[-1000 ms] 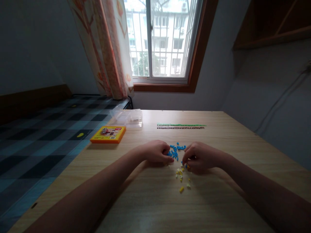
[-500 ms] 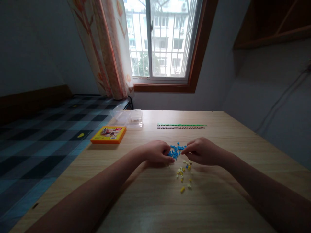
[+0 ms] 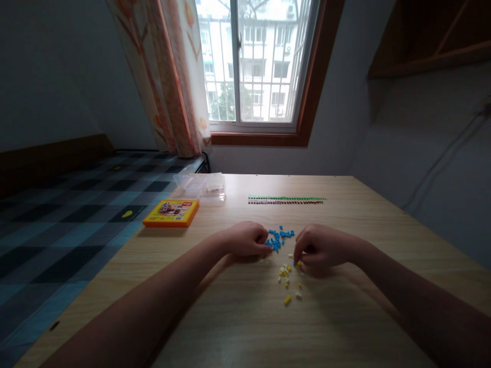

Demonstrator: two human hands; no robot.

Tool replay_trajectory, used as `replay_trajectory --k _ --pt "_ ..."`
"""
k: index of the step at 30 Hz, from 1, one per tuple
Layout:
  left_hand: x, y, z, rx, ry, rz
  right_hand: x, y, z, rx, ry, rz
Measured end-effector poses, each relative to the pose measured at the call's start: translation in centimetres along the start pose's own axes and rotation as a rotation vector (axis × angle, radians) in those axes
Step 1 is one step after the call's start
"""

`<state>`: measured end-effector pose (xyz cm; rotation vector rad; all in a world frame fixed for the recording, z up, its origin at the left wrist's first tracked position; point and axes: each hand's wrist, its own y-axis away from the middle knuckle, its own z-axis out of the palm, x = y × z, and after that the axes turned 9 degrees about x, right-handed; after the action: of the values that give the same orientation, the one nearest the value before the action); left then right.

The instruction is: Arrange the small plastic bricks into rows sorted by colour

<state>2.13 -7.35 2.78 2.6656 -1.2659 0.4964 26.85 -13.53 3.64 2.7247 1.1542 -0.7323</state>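
Small blue building bricks (image 3: pixel 276 240) lie in a loose pile on the wooden table. Against the pile's left edge rests my left hand (image 3: pixel 247 239), fingers curled and thumb near the bricks; anything inside its grip is hidden. My right hand (image 3: pixel 324 248) is closed in a pinch, pointing down at a single small blue brick (image 3: pixel 295 263) that shows at its fingertips. Around that brick and nearer to me are scattered yellow bricks (image 3: pixel 287 300) and pale cream bricks (image 3: pixel 298 295).
Two long rows, green pieces (image 3: pixel 287 198) and dark brown pieces (image 3: pixel 286 202), run across the back of the table (image 3: pixel 230 327). An orange-yellow box (image 3: pixel 172 213) lies at left, with a clear plastic case (image 3: pixel 201 186) behind it. A checked bed (image 3: pixel 69 220) borders the left side.
My right hand has moved from the blue pile slightly right and toward me, to the lone blue brick by the yellow ones. My left hand has barely moved.
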Motion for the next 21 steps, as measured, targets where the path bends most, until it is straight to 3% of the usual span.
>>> replay_trajectory --k 7,16,21 --pt "0.5 0.0 -0.3 -0.005 -0.015 -0.028 -0.3 -0.2 0.4 0.011 0.042 0.021" --pt "-0.1 -0.1 -0.3 0.007 0.035 -0.047 0.2 -0.3 -0.1 0.261 0.198 0.003" --pt "-1.3 -0.2 -0.5 0.076 0.102 -0.084 0.7 0.0 -0.7 0.189 0.163 -0.005"
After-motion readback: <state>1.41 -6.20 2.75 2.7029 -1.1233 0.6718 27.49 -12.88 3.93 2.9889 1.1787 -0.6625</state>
